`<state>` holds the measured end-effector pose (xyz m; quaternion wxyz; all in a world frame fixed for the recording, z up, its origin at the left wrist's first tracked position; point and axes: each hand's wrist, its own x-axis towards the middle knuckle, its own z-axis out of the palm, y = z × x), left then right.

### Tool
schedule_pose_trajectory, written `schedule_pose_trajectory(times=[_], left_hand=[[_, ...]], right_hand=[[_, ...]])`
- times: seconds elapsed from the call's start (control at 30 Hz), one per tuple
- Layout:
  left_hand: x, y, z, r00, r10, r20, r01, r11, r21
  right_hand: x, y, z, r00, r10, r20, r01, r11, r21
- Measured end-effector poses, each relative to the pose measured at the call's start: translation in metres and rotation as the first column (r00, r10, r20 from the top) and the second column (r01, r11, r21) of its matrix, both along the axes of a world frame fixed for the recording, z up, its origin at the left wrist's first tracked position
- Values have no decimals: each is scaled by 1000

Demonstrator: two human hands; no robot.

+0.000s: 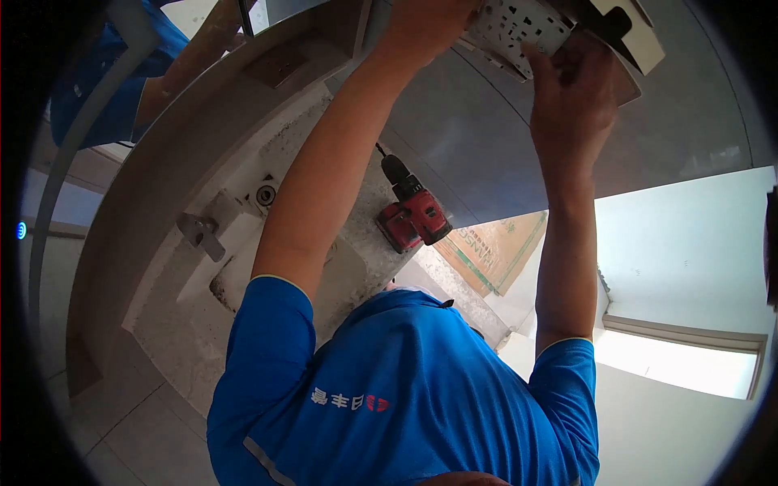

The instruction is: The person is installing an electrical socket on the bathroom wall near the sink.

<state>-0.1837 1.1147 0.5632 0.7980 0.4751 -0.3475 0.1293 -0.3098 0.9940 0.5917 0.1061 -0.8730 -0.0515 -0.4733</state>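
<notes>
Below your grip, a red drill (pixel 413 212) is lying on the dusty countertop (pixel 356 267), with a sink (pixel 223 259) sitting further left.

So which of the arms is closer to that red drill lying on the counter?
Left. The left arm passes right beside the red drill, just to its left in the picture. The right arm rises well off to the drill's right, with a clear gap between.

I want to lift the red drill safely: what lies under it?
The red drill rests on the dusty countertop beside the sink; the spot beneath its body is hidden.
</notes>
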Motion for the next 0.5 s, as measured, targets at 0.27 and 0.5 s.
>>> schedule_pose_trajectory(times=[0.27, 0.5], left_hand=[[-14, 8, -1, 1000, 7, 22, -9, 997, 72], [0, 8, -4, 996, -92, 11, 91, 994, 65]], right_hand=[[4, -11, 2, 996, 91, -24, -93, 990, -110], [8, -18, 3, 975, 220, 30, -211, 963, -169]])
